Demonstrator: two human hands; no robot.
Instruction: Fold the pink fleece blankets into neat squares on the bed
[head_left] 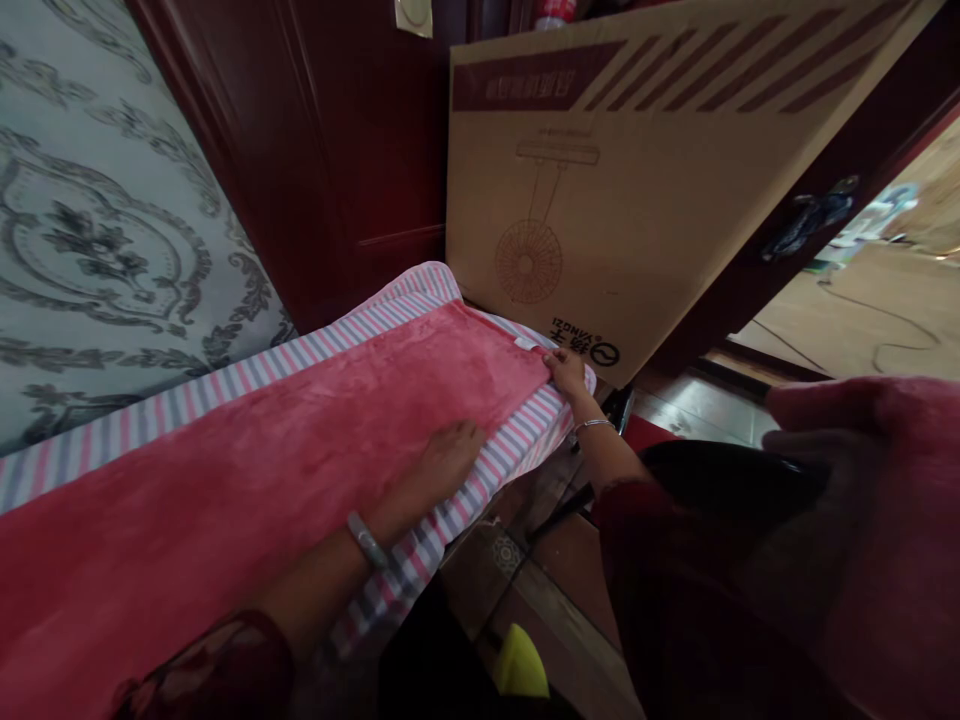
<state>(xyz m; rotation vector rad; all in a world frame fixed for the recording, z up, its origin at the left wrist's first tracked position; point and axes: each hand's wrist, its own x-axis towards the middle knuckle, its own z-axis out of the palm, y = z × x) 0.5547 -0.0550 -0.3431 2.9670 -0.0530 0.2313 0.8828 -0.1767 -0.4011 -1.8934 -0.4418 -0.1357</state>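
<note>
A red plush cloth lies spread along a narrow board covered with a pink, grey and white striped cloth. My right hand pinches the plush cloth's far right corner, close to a small white label. Flat on the plush cloth, near its right edge, rests my left hand, its fingers stretched out and slightly blurred. The striped cloth shows as a border on both sides and hangs over the near right edge.
A large cardboard box printed with a fan stands beyond the board's far end. Dark red door panels rise behind it. Patterned wallpaper borders the left. A black seat and pink plush fabric are on the right.
</note>
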